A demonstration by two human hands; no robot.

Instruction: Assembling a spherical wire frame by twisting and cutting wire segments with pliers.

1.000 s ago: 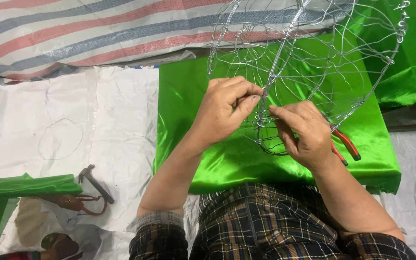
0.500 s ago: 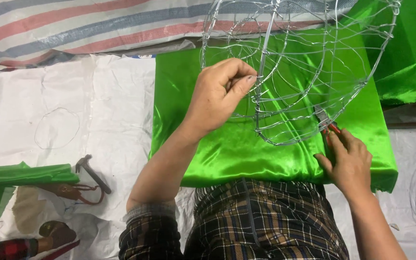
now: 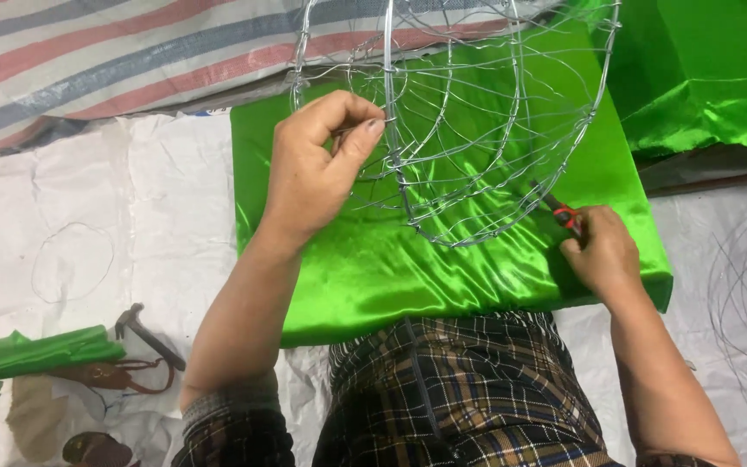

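Wire frame (image 3: 477, 147) pinched by left fingers (image 3: 365, 130); right hand (image 3: 603, 255) grips pliers (image 3: 564, 212).

Wire frame (image 3: 477, 130) blocks ahead; green satin (image 3: 373, 268) open between hands

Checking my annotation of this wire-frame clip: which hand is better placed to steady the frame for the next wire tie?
Left, probably. The left hand already pinches a rib of the wire frame. The right hand rests on the green satin cushion, closed on red-handled pliers.
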